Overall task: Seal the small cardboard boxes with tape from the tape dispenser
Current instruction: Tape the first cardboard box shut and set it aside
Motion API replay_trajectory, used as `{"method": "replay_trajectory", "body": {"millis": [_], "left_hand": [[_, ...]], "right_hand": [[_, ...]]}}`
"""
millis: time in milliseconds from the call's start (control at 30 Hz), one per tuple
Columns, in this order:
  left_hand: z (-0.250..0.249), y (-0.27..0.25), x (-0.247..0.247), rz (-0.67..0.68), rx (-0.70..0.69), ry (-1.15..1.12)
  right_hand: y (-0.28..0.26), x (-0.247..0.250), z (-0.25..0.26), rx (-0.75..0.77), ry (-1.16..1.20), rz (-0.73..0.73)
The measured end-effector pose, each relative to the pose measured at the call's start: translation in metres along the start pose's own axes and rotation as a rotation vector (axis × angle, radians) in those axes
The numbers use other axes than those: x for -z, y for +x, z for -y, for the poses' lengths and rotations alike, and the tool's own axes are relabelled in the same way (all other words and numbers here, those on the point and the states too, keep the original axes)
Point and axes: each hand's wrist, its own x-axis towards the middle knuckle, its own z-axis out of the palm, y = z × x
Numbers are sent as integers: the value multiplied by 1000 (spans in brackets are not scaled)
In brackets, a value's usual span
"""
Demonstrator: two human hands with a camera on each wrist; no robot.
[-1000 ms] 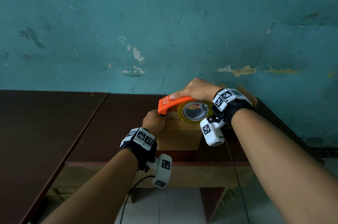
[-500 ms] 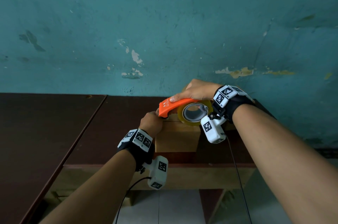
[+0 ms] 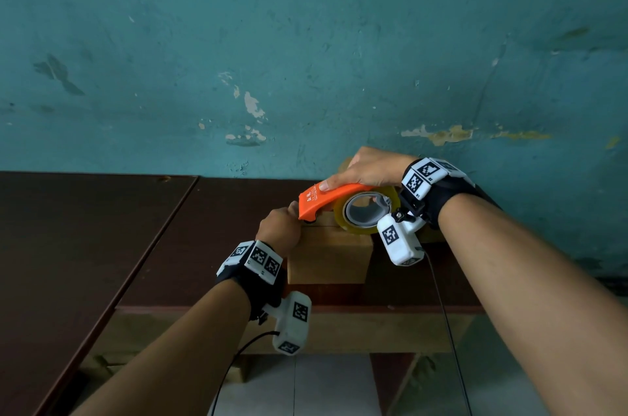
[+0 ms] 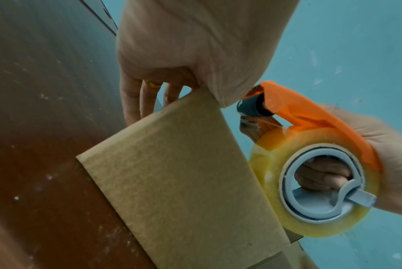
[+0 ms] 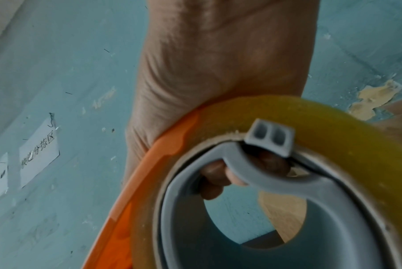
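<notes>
A small cardboard box stands on the dark brown table near its front edge. My left hand grips the box's upper left edge; its fingers reach down the far side of the box. My right hand holds the orange tape dispenser on the box top, with its nose at the left edge beside my left hand. The yellowish tape roll sits over the box's right part. My right fingers curl through the roll's grey core.
More cardboard shows behind and to the right of the small box, under my right wrist. A second table adjoins on the left. The teal wall rises right behind. Paper labels hang on the wall.
Little differs: the dispenser's nose sits slightly lower at the box's left edge, close to my left hand. Both hands keep their grips.
</notes>
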Motion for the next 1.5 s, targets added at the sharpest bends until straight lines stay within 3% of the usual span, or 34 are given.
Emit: {"method": "replay_trajectory", "body": {"millis": [733, 1500], "left_hand": [[-2, 9, -9, -25, 28, 33], [2, 15, -11, -46, 13, 77]], "right_hand": [[-19, 7, -17, -8, 50, -1], [-45, 6, -88, -6, 198, -56]]}}
